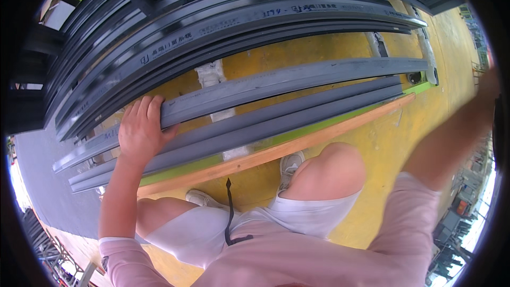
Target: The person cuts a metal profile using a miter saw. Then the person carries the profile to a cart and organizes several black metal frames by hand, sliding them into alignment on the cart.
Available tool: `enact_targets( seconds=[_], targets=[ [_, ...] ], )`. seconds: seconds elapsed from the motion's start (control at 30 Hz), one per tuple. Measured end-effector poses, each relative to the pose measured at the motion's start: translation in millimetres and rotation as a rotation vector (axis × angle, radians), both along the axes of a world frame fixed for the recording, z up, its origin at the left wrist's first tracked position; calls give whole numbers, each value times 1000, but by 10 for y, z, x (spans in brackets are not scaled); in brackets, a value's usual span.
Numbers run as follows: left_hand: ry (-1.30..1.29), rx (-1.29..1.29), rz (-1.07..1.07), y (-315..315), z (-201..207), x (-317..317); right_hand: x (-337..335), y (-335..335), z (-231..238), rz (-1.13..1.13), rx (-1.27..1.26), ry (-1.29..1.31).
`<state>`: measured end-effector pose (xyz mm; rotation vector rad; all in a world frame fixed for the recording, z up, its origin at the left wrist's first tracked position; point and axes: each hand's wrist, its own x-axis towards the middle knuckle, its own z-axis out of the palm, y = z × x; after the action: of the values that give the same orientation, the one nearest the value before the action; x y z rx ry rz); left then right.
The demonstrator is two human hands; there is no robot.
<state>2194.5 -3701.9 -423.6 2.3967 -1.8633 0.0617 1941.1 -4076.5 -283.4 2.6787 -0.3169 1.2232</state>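
My left hand [141,132] grips a long grey metal profile [297,81] toward its left end, fingers laid over the far edge and thumb on the near side. Just nearer to me lies a second grey profile [297,110] with a lengthwise groove, roughly parallel to the first. Raised out to the right is my right forearm [451,133]; it runs to the dark rim of the picture, where the hand is cut off.
Many dark grey profiles [234,26] lie stacked beyond. White-wrapped crossbars [211,74] sit under the profiles. A wooden strip [276,154] and a green bar [313,130] edge the rack before my knees. Yellow floor [393,154] shows at the right.
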Motion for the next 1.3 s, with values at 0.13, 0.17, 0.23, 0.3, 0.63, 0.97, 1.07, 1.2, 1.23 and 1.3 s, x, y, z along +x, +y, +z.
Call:
enact_targets(
  seconds=[0.13,0.17,0.23,0.3,0.63,0.97,1.07,1.2,1.23,1.3],
  targets=[
    [1,30,6,49,-61,61,-304,221,-1395,-253,343,380],
    [-13,27,17,40,-30,-1,-428,395,-1410,-289,390,409],
    [-38,28,70,58,-36,-6,-378,348,-1490,-242,378,458],
    [-23,14,62,40,-41,-17,-262,181,-1501,-177,317,498],
    [-204,-185,-197,247,-171,-109,-515,833,-1505,135,77,621],
    [250,43,-193,498,37,-775,-799,866,-901,313,807,758],
    [316,79,-221,581,-98,-866,-417,947,-814,297,875,717],
    [271,41,-246,440,-13,-933,290,1129,-915,259,488,811],
    [270,2,-242,426,13,-940,407,1153,-1063,247,499,845],
    [290,25,-244,419,33,-927,559,1142,-1242,230,498,876]
  ],
)
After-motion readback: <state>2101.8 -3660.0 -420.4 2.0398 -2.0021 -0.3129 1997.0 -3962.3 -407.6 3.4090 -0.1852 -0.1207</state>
